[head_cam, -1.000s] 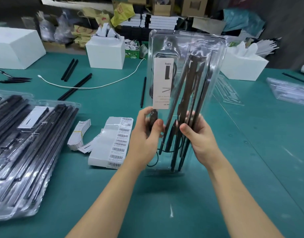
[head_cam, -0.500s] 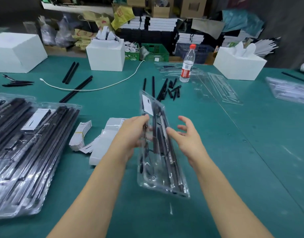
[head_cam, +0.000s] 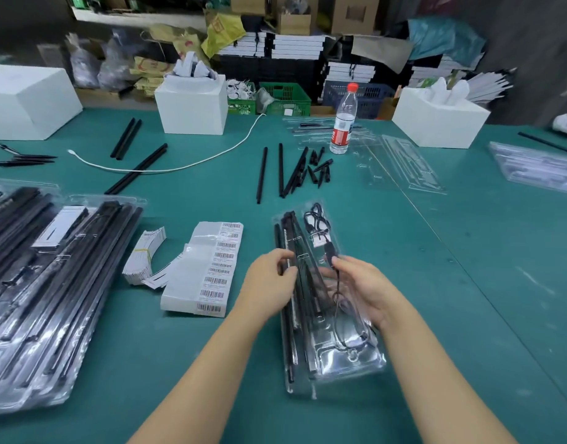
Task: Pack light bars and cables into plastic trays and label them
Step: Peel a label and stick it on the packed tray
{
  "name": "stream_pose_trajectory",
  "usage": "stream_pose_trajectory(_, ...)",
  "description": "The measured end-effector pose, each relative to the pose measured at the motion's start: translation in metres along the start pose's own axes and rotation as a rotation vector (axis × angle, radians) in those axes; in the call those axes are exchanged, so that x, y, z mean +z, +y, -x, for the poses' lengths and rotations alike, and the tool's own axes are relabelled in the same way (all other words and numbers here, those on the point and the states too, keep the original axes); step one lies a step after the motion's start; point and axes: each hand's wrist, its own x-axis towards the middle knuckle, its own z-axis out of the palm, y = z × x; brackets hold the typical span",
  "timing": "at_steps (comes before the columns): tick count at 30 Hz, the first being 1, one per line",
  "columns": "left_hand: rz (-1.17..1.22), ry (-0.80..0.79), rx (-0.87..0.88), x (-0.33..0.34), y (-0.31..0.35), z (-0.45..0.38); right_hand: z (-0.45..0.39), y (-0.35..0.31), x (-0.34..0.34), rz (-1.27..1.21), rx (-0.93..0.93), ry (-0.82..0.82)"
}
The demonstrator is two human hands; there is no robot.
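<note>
A clear plastic tray (head_cam: 346,354) lies lengthwise on the green table in front of me, with black light bars (head_cam: 291,238) on its left side and a coiled black cable (head_cam: 317,219) on its right. My left hand (head_cam: 269,283) pinches the tray's left edge by the bars. My right hand (head_cam: 368,290) grips the right side, its thumb on top near the cable plug and its fingers showing through the plastic underneath. A sheet of barcode labels (head_cam: 211,270) lies just left of the tray.
Packed trays (head_cam: 51,283) are stacked at the left. A banded stack of cards (head_cam: 144,254) sits beside the labels. Loose black bars (head_cam: 263,174), end pieces, a water bottle (head_cam: 343,123) and empty clear trays (head_cam: 400,165) lie beyond. White boxes (head_cam: 192,104) stand at the back.
The tray was held upright in both hands, then turned over and lowered. It now lies nearly flat on the table with both hands still on it.
</note>
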Motion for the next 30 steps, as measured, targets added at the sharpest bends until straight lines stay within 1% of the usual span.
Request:
stream_pose_trajectory(2,-0.006,0.038,-0.089,0.001,-0.016,-0.001,-0.001,0.007,-0.008,-0.011,0.013,0.005)
stream_pose_trajectory(4,0.113,0.04,-0.191,0.002,-0.026,0.0,-0.001,0.014,-0.011,-0.05,0.008,-0.007)
stream_pose_trajectory(5,0.214,0.037,-0.232,0.002,-0.029,0.0,-0.001,0.018,-0.01,-0.069,-0.005,-0.011)
stream_pose_trajectory(6,0.34,0.011,-0.273,0.001,-0.031,0.001,-0.001,0.021,-0.009,-0.083,-0.031,-0.002)
stream_pose_trajectory(7,0.481,-0.049,-0.316,0.0,-0.032,0.001,-0.002,0.024,-0.008,-0.104,-0.059,0.009)
stream_pose_trajectory(8,0.616,-0.137,-0.354,-0.001,-0.032,0.002,-0.004,0.025,-0.007,-0.14,-0.081,0.014)
stream_pose_trajectory(9,0.697,-0.218,-0.366,-0.002,-0.032,0.004,-0.006,0.027,-0.006,-0.187,-0.094,0.006)
stream_pose_trajectory(10,0.718,-0.261,-0.347,-0.003,-0.033,0.006,-0.007,0.027,-0.004,-0.213,-0.099,0.0)
stream_pose_trajectory(11,0.71,-0.262,-0.323,-0.002,-0.034,0.007,-0.009,0.028,-0.003,-0.216,-0.099,-0.005)
stream_pose_trajectory(14,0.742,-0.216,-0.288,-0.001,-0.038,0.009,-0.008,0.03,-0.003,-0.153,-0.071,-0.041)
stream_pose_trajectory(16,0.741,-0.2,-0.27,-0.001,-0.043,0.008,-0.003,0.033,-0.008,-0.102,-0.019,-0.134)
stream_pose_trajectory(18,0.73,-0.173,-0.252,-0.001,-0.047,0.006,0.004,0.036,-0.015,0.009,0.04,-0.236)
stream_pose_trajectory(20,0.742,-0.159,-0.253,-0.002,-0.048,0.004,0.01,0.036,-0.02,0.129,0.097,-0.286)
stream_pose_trajectory(22,0.743,-0.17,-0.265,-0.002,-0.049,0.002,0.013,0.034,-0.02,0.166,0.134,-0.275)
stream_pose_trajectory(27,0.788,-0.168,-0.328,-0.002,-0.051,-0.001,0.011,0.031,-0.017,0.092,0.146,-0.22)
stream_pose_trajectory(29,0.805,-0.132,-0.336,-0.001,-0.052,0.001,0.011,0.032,-0.017,0.101,0.144,-0.25)
stream_pose_trajectory(30,0.774,-0.093,-0.329,-0.001,-0.053,0.001,0.01,0.032,-0.017,0.111,0.15,-0.267)
